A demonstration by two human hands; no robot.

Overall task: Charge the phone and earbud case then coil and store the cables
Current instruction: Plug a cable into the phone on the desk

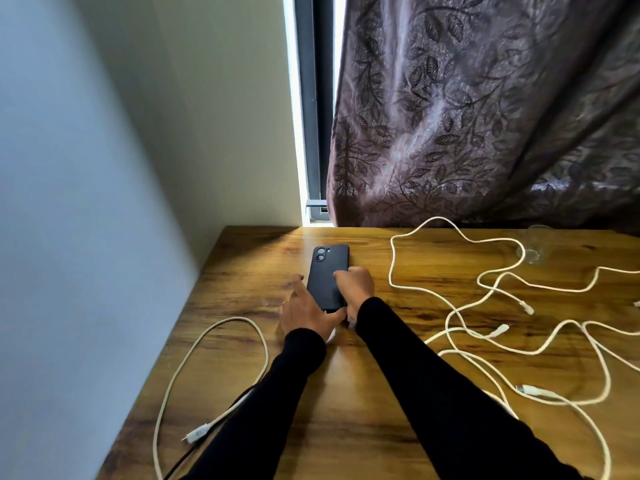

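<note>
The left hand (304, 311) steadies the phone (328, 277) mid-frame, fingers spread; the right hand (355, 289), fingers curled on it, should seat the plug squarely.

Wooden table (363, 410), pale wall (86, 168), leaf-patterned curtain (485, 116).

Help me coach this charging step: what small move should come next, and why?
Probably push the plug home. The left hand steadies the face-down phone while the right hand grips at its near end; whether the plug is seated is hidden.
</note>
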